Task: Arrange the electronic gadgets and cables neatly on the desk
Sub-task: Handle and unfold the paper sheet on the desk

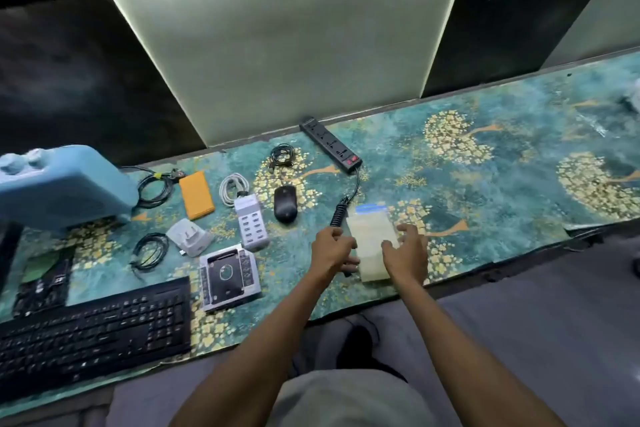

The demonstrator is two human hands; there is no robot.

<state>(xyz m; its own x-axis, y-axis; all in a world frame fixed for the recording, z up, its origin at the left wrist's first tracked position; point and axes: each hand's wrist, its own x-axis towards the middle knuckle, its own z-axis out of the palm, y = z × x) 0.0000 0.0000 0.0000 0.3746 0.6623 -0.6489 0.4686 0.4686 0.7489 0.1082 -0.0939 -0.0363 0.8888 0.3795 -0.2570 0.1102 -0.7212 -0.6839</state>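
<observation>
- My left hand (332,250) grips coiled black power-strip cable (338,215), frame centre.
- Pale translucent zip bag w/ blue seal (370,236) lies btwn hands; right hand (407,253) on it, fingers spread.
- No legible writing.

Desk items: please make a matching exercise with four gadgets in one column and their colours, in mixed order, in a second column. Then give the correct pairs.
Column 1
1. power strip
2. power bank
3. multi-port USB charger
4. heater

Column 2
A. light blue
B. white
C. black
D. orange

Pairs: 1-C, 2-D, 3-B, 4-A
</observation>
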